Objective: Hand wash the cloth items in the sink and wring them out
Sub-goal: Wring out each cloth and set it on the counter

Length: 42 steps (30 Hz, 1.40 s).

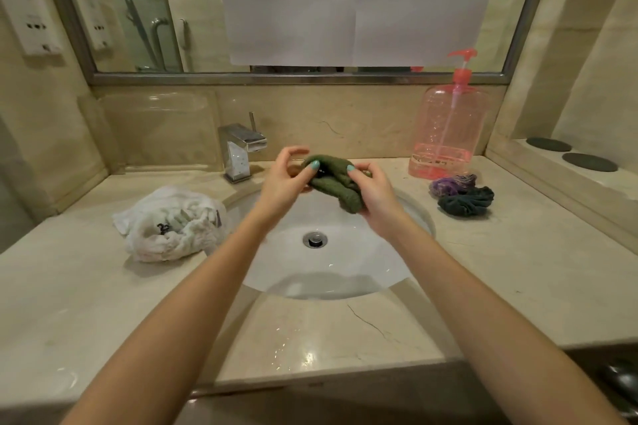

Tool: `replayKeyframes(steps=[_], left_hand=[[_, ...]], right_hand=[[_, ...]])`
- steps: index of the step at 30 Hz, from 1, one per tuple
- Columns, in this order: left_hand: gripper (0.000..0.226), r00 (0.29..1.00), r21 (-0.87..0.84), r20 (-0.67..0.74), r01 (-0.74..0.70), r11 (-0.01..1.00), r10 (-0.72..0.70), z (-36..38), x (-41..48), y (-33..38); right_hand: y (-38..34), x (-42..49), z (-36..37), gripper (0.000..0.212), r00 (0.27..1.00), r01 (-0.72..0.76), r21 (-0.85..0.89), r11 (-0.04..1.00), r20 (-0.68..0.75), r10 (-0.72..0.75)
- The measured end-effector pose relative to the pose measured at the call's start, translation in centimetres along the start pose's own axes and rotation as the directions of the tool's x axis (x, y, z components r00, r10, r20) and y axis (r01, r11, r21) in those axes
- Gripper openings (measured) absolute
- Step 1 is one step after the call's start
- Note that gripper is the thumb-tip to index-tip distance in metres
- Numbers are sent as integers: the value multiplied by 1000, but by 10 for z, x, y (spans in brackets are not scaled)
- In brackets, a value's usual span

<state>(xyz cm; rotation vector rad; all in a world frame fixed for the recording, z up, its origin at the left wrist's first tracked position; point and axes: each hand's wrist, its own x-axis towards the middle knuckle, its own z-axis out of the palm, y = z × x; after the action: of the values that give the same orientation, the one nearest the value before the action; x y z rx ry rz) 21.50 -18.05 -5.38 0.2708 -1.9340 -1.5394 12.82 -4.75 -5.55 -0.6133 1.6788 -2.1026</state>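
Both of my hands hold a small dark green cloth (pixel 332 179) in the air over the back of the white sink (pixel 345 272). My left hand (pixel 286 179) pinches its left end between thumb and curled fingers. My right hand (pixel 371 190) grips its right side, thumb on top. The cloth is bunched and folded, its lower end hanging toward the basin. The basin shows a metal drain (pixel 315 239) and no standing water that I can see.
A chrome faucet (pixel 241 148) stands behind the sink to the left. A crumpled white towel (pixel 171 222) lies on the counter's left. On the right lie a purple cloth (pixel 452 185), a dark teal cloth (pixel 466 201) and a pink pump bottle (pixel 448 134).
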Motion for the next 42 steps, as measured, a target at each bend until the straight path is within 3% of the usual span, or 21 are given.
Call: replayKeyframes(steps=[2, 5, 8, 10, 13, 15, 18, 21, 23, 26, 29, 33, 37, 40, 42], left_hand=[[45, 982, 139, 165, 65, 988, -87, -20, -4, -3], [84, 921, 280, 370, 14, 960, -121, -19, -10, 6], [83, 897, 269, 434, -37, 963, -87, 1, -17, 14], [70, 919, 179, 390, -16, 984, -56, 5, -20, 9], [50, 973, -40, 230, 22, 999, -12, 6, -27, 3], [41, 995, -94, 96, -6, 996, 15, 13, -30, 2], [28, 995, -90, -79, -67, 994, 60, 28, -35, 1], [18, 957, 37, -240, -158, 987, 163, 34, -31, -9], [31, 930, 62, -334, -140, 988, 152, 36, -25, -15], [42, 908, 64, -418, 5, 998, 22, 43, -17, -16], [33, 934, -35, -341, 96, 995, -103, 43, -10, -17], [29, 985, 197, -173, 24, 980, 11, 35, -8, -27], [19, 996, 3, -90, -29, 1000, 29, 29, -10, -22], [38, 982, 161, 4, -189, 969, 191, 13, -6, -23], [50, 951, 367, 104, -310, 877, 292, 1, -2, -24]], right_hand=[[-11, 3, -6, 16, 990, 129, -288, 949, 97, -105], [-31, 1, 0, 22, 951, 225, -567, 793, 303, -53], [-43, -1, 13, 18, 920, 276, -657, 701, 392, 5], [-39, 1, 14, 10, 930, 295, -593, 749, 359, -82], [-18, -1, 10, 16, 950, 261, -287, 922, 244, -194], [3, -7, 14, 23, 965, 227, -137, 964, 168, -203], [23, -18, 28, 33, 997, 59, 27, 998, 50, -60], [24, -23, 41, 40, 996, -51, 157, 986, 81, 38], [22, -23, 51, 44, 991, -69, 164, 984, 121, 49], [23, -20, 60, 48, 978, -126, 93, 988, 181, 107], [26, -15, 54, 43, 978, -122, 24, 992, 172, 116], [24, -9, 48, 54, 978, -160, 126, 979, 155, 140], [18, 4, 55, 49, 997, -30, -49, 998, 63, 33], [11, 9, 54, 41, 999, 24, -200, 980, 26, -19], [11, 13, 51, 35, 999, 10, -262, 965, 50, 3]])
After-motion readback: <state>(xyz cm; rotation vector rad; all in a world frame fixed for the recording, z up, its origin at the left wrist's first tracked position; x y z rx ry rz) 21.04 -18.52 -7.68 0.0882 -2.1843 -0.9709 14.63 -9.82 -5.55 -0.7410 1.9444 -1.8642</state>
